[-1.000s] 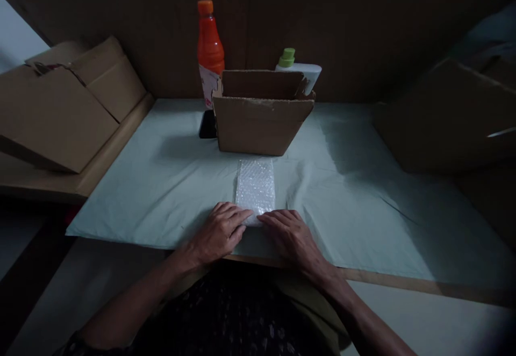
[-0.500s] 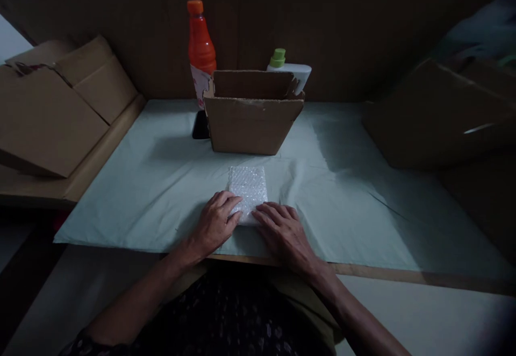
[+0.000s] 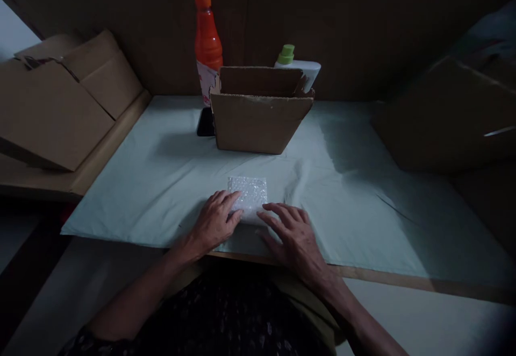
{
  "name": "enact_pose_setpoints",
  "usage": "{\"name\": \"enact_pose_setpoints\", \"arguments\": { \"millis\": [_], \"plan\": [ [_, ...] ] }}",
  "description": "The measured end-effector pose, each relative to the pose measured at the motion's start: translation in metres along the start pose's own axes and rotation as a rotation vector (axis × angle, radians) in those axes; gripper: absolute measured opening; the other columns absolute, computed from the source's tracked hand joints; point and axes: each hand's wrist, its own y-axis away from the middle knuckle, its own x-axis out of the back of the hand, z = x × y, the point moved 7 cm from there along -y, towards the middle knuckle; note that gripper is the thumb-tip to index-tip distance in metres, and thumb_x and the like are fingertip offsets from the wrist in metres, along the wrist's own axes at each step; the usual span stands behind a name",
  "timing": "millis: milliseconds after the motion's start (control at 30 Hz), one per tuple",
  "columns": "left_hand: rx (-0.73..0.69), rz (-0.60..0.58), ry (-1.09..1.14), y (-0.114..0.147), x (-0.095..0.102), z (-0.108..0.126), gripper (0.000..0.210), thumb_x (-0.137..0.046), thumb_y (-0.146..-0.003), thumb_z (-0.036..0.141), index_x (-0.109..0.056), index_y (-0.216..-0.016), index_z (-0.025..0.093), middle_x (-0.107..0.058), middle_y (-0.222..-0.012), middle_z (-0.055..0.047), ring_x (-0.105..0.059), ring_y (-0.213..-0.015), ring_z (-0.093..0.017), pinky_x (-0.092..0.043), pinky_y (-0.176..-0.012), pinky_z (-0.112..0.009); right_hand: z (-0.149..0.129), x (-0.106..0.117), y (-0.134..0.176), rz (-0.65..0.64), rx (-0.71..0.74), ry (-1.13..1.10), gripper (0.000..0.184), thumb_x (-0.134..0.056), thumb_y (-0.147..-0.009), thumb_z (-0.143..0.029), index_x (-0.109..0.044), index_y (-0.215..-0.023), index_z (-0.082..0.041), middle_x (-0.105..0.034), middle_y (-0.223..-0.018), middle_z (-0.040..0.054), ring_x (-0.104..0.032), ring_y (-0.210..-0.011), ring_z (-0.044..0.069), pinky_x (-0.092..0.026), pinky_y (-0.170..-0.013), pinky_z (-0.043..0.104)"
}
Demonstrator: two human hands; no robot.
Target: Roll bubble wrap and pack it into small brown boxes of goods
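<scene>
- A dark brown wall (image 3: 346, 28) stands behind the work area.
- The bench (image 3: 374, 276) runs across the view, its brown front edge showing nearest the person.
- A pale green cloth (image 3: 355, 200) covers the bench top, slightly wrinkled, with shadows on it.
- A large brown carton (image 3: 52, 108) stands at the left end, beside the cloth.
- Another carton (image 3: 439, 125) is at the right end, deep in shadow.
- An open-topped cardboard box (image 3: 258, 125) sits upright near the middle, its front panel facing the person.
- A red-orange bottle (image 3: 208, 41) stands upright behind the box's left side.
- The right hand (image 3: 296, 237) is palm down, its fingers spread and grasping nothing, the tips at the right edge of the bubble wrap.
- The left hand (image 3: 215, 219) lies palm down at the wrap's left edge, fingers loosely curved over it, not clenched.
- A white bottle (image 3: 308, 67) stands behind the box's right side, partly hidden by it.
- The bubble wrap (image 3: 253, 189) lies flat on the cloth between the hands, in front of the box and apart from it.
- A black phone (image 3: 205, 122) lies beside the box's left side, partly hidden.
- A green cap (image 3: 286, 55) tops the white bottle.
</scene>
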Motion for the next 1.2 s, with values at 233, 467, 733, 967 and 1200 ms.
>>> {"name": "enact_pose_setpoints", "arguments": {
  "millis": [233, 467, 733, 967, 1200],
  "plan": [
    [0.304, 0.266, 0.384, 0.015, 0.009, -0.021, 0.048, -0.058, -0.089, 0.034, -0.052, -0.133, 0.016, -0.06, -0.123, -0.015, -0.061, -0.109, -0.025, -0.049, -0.097, -0.043, 0.015, -0.017, -0.024, -0.006, -0.054, -0.019, 0.022, -0.058, -0.094, -0.018, -0.068, -0.113, -0.019, -0.075, -0.109, 0.0102, -0.067, -0.096, 0.026, -0.049, -0.08, 0.041],
    [0.586, 0.256, 1.362, 0.031, -0.02, -0.003, 0.051, -0.073, -0.072, 0.03, -0.058, -0.119, 0.017, -0.07, -0.11, -0.007, -0.063, -0.109, -0.024, -0.046, -0.099, -0.038, 0.017, -0.02, -0.019, -0.02, -0.337, -0.483, 0.029, -0.053, -0.097, -0.035, -0.07, -0.115, -0.02, -0.077, -0.103, 0.0066, -0.072, -0.087, 0.023, -0.056, -0.08, 0.036],
    [0.601, 0.208, 1.481, 0.028, -0.03, 0.01, 0.038, -0.08, -0.069, 0.03, -0.067, -0.102, 0.017, -0.072, -0.095, -0.003, -0.064, -0.093, -0.02, -0.047, -0.091, -0.033, 0.024, -0.003, 0.0, 0.124, -0.409, -0.534, 0.041, -0.064, -0.09, -0.046, -0.064, -0.122, -0.021, -0.068, -0.118, 0.0117, -0.067, -0.103, 0.025, -0.055, -0.088, 0.04],
    [0.519, 0.19, 1.412, 0.025, -0.029, 0.01, 0.033, -0.082, -0.072, 0.032, -0.068, -0.099, 0.017, -0.07, -0.088, 0.0, -0.059, -0.08, -0.013, -0.047, -0.079, -0.025, 0.025, -0.021, -0.004, -0.109, -0.504, -0.782, 0.038, -0.065, -0.087, -0.051, -0.07, -0.103, -0.017, -0.072, -0.086, 0.004, -0.065, -0.075, 0.018, -0.051, -0.066, 0.027],
    [0.488, 0.234, 1.327, 0.011, -0.024, 0.004, 0.03, -0.082, -0.073, 0.038, -0.068, -0.088, 0.016, -0.061, -0.077, 0.002, -0.053, -0.073, -0.012, -0.043, -0.071, -0.023, 0.039, -0.018, -0.007, -0.019, -0.555, -0.896, 0.046, -0.07, -0.081, -0.052, -0.065, -0.112, -0.018, -0.071, -0.095, 0.0058, -0.065, -0.079, 0.019, -0.053, -0.068, 0.028]
  ]
}}
